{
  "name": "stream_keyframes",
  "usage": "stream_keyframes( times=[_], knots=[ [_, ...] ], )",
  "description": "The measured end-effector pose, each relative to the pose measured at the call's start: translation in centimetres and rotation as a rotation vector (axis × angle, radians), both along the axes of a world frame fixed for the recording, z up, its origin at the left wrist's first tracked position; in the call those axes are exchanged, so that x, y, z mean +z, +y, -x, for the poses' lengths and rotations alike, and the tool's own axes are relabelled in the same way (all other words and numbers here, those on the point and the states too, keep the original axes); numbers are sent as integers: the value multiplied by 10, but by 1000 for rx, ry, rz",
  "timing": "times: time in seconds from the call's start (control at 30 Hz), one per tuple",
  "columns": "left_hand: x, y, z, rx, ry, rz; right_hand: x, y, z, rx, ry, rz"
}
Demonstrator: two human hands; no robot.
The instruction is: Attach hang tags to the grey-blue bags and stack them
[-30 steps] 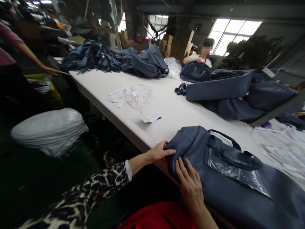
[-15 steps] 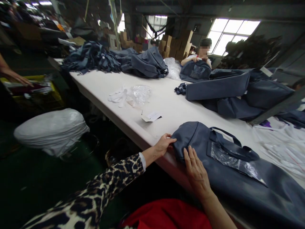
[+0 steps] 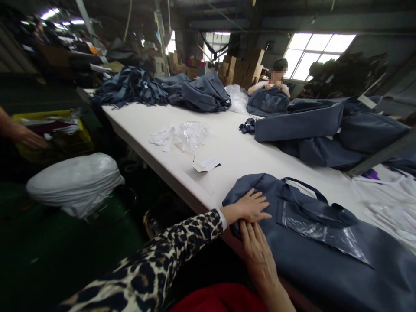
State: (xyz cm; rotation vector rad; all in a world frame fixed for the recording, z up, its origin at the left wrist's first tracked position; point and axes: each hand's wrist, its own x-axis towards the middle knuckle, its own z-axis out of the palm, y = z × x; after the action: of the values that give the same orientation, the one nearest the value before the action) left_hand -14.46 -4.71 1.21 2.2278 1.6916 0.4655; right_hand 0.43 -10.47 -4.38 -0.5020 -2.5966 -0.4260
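A long dark blue bag (image 3: 312, 255) lies along the near edge of the white table (image 3: 227, 147), with two handles (image 3: 312, 186) and a clear plastic pocket (image 3: 328, 234) on its upper face. My left hand (image 3: 251, 207) rests flat on the bag's left end, fingers spread. Just below it, my right hand (image 3: 258, 251) lies with straight fingers against the bag's near side. Its fingertips are close under my left hand. Neither hand grips the fabric. A white tag (image 3: 206, 164) lies on the table beyond the bag's left end.
Clear plastic wrapping (image 3: 191, 135) and white pieces (image 3: 162, 138) lie farther up the table. More dark blue bags (image 3: 299, 121) are piled at the far side, where a person (image 3: 276, 82) handles one. A covered stool (image 3: 76, 180) and a yellow crate (image 3: 86, 134) stand left; another person's hand (image 3: 30, 136) is near the crate.
My left hand has let go of the bag's left end and moved right onto its top, opening flat. My right hand has shifted slightly down and left. The view has tilted slightly up.
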Motion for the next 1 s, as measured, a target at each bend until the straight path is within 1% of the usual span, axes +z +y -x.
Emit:
stream_keyframes(
  times=[0.07, 0.13, 0.2, 0.23, 0.27, 0.3, 0.33, 0.37, 0.43, 0.53, 0.57, 0.6, 0.63, 0.7, 0.73, 0.77, 0.9, 1.0],
  knots=[
    [-17, 8, 8, 7, -69, -7, 8, -2, -4, 22, 6, 67],
    [-28, 8, 12, 13, -155, -73, 29, 2, -14, 111, 1, 178],
    [-33, 6, 12, 20, -206, -109, 57, 14, -24, 202, 1, 340],
    [-35, 5, 11, 20, -224, -114, 71, 21, -28, 213, 17, 411],
    [-36, 4, 10, 18, -246, -116, 81, 29, -29, 187, 35, 456],
    [-37, 4, 9, 21, -287, -120, 87, 37, -27, 151, 51, 464],
    [-38, 5, 9, 32, -342, -127, 88, 42, -23, 114, 56, 443],
    [-39, 6, 9, 49, -399, -132, 83, 46, -17, 90, 53, 402],
    [-40, 7, 12, 92, -496, -145, 60, 46, -4, 95, 28, 319],
    [-37, 10, 18, 117, -566, -146, 22, 38, 6, 73, 1, 299],
    [-35, 10, 20, 128, -638, -144, 14, 36, 6, 59, -8, 305],
    [-33, 11, 22, 168, -765, -141, 10, 35, 5, 45, -16, 310],
    [-30, 12, 23, 236, -929, -137, 8, 34, 3, 29, -24, 314],
    [-27, 15, 28, 409, -1252, -123, 10, 35, -1, 6, -54, 320],
    [-27, 17, 30, 482, -1355, -112, 12, 35, -2, -4, -71, 323],
    [-27, 19, 33, 528, -1413, -99, 14, 35, -1, -11, -90, 328],
    [-31, 28, 43, 565, -1431, -49, 21, 32, 4, -45, -154, 375],
    [-29, 28, 42, 567, -1346, -53, 28, 32, -2, -61, -188, 416]
  ],
)
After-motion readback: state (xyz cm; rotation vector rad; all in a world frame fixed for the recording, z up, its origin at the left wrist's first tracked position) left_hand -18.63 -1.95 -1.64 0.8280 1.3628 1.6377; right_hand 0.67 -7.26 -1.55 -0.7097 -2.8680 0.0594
